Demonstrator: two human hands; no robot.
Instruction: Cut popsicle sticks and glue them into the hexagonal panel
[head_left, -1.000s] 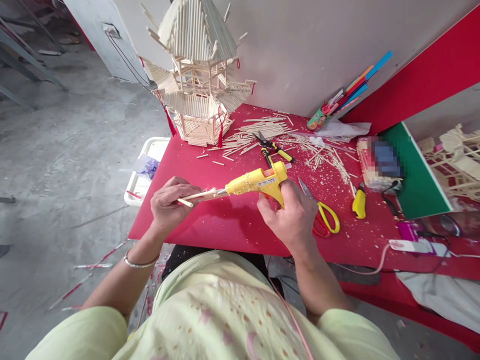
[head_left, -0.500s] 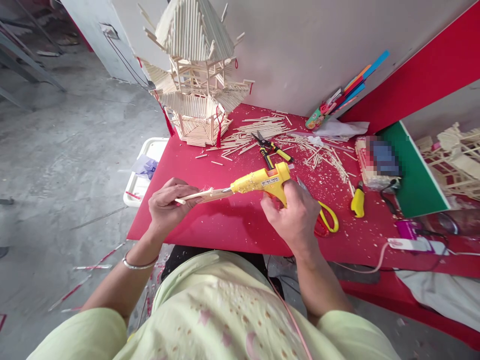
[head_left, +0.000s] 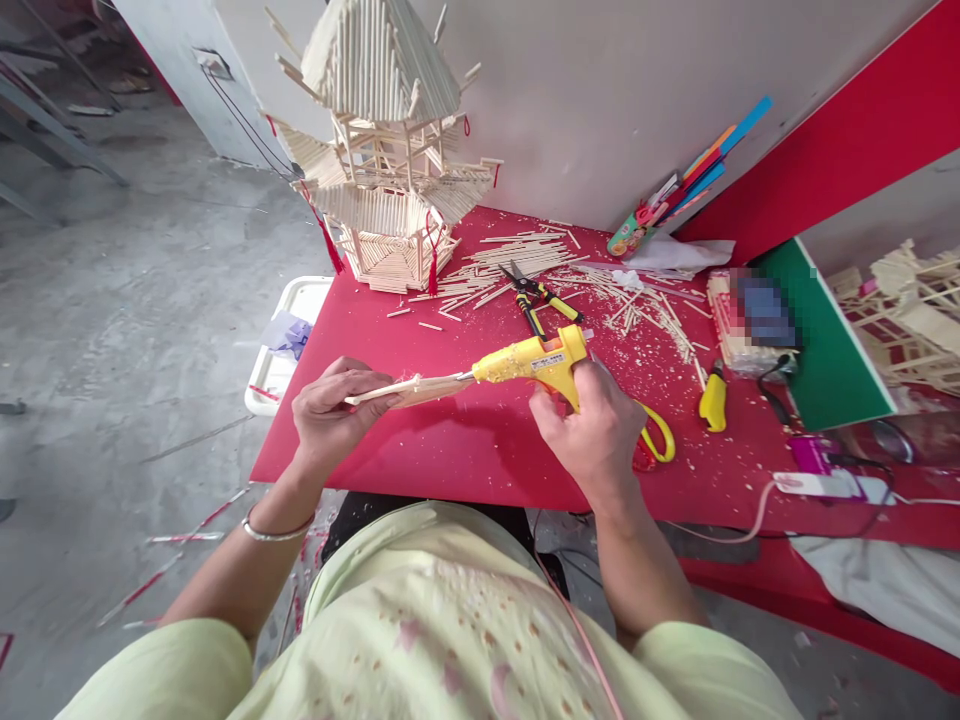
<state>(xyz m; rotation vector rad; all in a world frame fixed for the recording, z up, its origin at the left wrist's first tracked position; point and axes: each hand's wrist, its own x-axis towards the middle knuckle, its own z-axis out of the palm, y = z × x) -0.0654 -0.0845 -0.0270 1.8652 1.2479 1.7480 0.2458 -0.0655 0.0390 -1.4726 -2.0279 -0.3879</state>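
Over red table [head_left: 450,460]: left hand [head_left: 326,415] pinching sticks [head_left: 409,389]; right hand [head_left: 592,430] clenched round glue gun [head_left: 536,360].

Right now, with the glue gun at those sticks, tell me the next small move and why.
Probably squeeze the trigger and draw the glue gun slowly along the sticks. The right hand already grips the handle, the nozzle tip sits at the sticks' end, and the left hand holds them level above the table.

the right hand [head_left: 592,435] covers the glue gun [head_left: 529,362] grip and part of the scissors [head_left: 654,437], a blurred patch hides the object [head_left: 757,318] beside the green board [head_left: 821,345], and the stick tower [head_left: 386,150] top is cut off.
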